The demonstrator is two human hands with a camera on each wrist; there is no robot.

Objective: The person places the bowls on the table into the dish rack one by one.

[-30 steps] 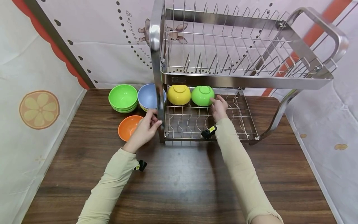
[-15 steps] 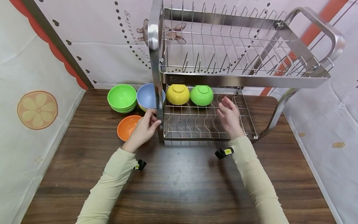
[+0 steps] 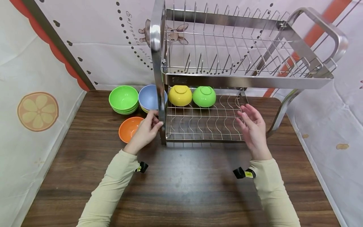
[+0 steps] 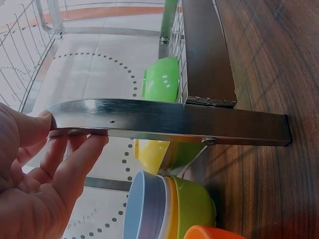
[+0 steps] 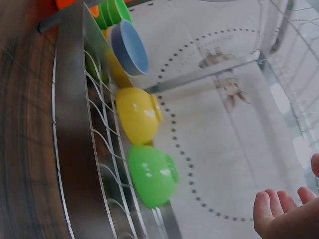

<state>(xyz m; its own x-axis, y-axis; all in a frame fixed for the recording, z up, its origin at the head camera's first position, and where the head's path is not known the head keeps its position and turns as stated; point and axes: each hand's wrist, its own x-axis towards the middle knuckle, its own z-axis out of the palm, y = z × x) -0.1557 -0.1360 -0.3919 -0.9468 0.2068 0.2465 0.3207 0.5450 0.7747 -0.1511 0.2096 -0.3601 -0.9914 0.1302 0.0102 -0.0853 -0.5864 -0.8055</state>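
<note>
My left hand [image 3: 144, 132] grips the left front upright of a two-tier metal dish rack [image 3: 163, 104]; the left wrist view shows thumb and fingers [image 4: 79, 159] on opposite sides of it. On the lower tier, a yellow bowl [image 3: 180, 96] and a green bowl [image 3: 204, 97] sit upside down side by side. My right hand [image 3: 255, 132] is held in front of the lower tier's right end, fingers loosely bent and apart, holding nothing. In the right wrist view, both bowls are left of that hand and apart from it.
Left of the rack stand a stack of green bowls [image 3: 123, 99] and a stack topped by a blue bowl [image 3: 148, 97], partly behind the upright. An orange bowl [image 3: 129, 128] sits before them on the wooden table [image 3: 181, 189]. The rack's upper tier [image 3: 246, 82] overhangs the lower one.
My right hand has drawn away from the green bowl, moving right and toward me. The left hand stays on the upright, and both upturned bowls stay in place.
</note>
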